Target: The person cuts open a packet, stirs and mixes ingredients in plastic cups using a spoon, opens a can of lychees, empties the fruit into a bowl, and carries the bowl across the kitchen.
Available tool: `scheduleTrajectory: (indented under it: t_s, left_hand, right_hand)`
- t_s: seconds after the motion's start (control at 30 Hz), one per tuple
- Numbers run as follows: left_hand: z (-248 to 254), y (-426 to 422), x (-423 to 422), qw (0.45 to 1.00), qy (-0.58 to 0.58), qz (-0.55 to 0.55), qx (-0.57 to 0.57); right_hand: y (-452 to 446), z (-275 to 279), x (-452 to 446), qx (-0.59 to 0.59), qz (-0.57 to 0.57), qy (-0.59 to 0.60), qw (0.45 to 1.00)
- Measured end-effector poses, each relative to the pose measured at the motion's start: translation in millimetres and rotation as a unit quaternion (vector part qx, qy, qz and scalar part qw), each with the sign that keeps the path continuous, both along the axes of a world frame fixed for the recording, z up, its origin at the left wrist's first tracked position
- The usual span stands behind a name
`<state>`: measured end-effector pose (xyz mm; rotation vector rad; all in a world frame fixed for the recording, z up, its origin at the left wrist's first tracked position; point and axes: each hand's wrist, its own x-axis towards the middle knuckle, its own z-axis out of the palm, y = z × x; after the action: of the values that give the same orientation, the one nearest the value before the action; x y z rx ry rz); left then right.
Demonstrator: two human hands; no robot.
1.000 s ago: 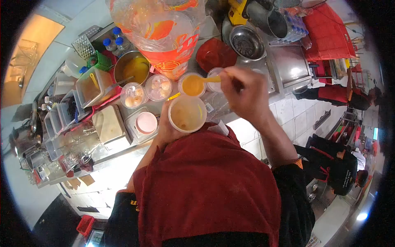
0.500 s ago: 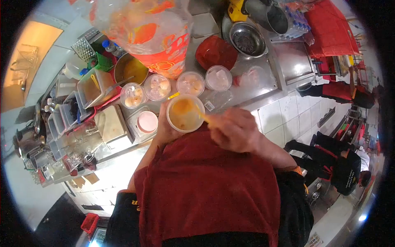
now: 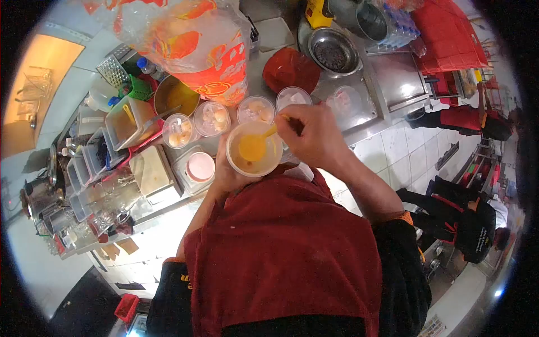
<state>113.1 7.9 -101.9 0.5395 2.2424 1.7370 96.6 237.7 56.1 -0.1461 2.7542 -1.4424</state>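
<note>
Held over the apron (image 3: 281, 241), a translucent plastic tub (image 3: 258, 167) is tilted with its mouth toward me. My left hand (image 3: 225, 173) grips its side. My right hand (image 3: 314, 135) pinches the handle of a yellow spoon (image 3: 270, 131) that reaches into the tub. Inside lies a round orange-yellow patch; whether it is the spoon's bowl or its contents I cannot tell. Beyond the tub stand clear plastic cups: one (image 3: 179, 131), a second (image 3: 212, 118) and a third (image 3: 256, 110) hold pale round pieces; another (image 3: 293, 96) seems to hold ice.
A large printed plastic bag (image 3: 208, 67) stands behind the cups. Around it are a pot of yellow liquid (image 3: 182, 98), a red bowl (image 3: 291, 70) and a steel bowl (image 3: 335, 51). A pink-topped tub (image 3: 200, 167) sits left. Two people (image 3: 471, 121) (image 3: 474, 230) are at right.
My right hand has risen and turned, bringing the spoon more upright from the tub's right side. The tub has shifted slightly and tips more toward me.
</note>
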Motion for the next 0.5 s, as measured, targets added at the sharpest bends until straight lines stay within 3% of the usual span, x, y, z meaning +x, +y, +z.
scheduleTrajectory:
  t_s: [0.13,0.17,0.23,0.3,0.37,0.5]
  left_hand:
    - [17,8,-1,0.999,-0.038,-0.001,0.032]
    - [30,13,0,0.980,-0.148,0.017,0.135]
    - [28,13,-1,0.937,-0.254,0.036,0.238]
    - [6,5,-1,0.976,-0.160,0.018,0.146]
    - [0,-3,-1,0.992,-0.085,0.020,0.089]
    - [1,-7,-2,0.996,-0.049,0.035,0.065]
  right_hand:
    - [11,24,-12,0.014,-0.010,0.052,0.999]
    - [11,30,-15,0.015,-0.009,0.052,0.999]
    - [11,39,-20,0.000,-0.054,0.104,0.993]
    - [11,42,-21,0.008,-0.064,0.092,0.994]
    - [10,33,-22,0.057,-0.051,0.155,0.985]
    - [7,-10,-17,0.081,0.028,0.231,0.969]
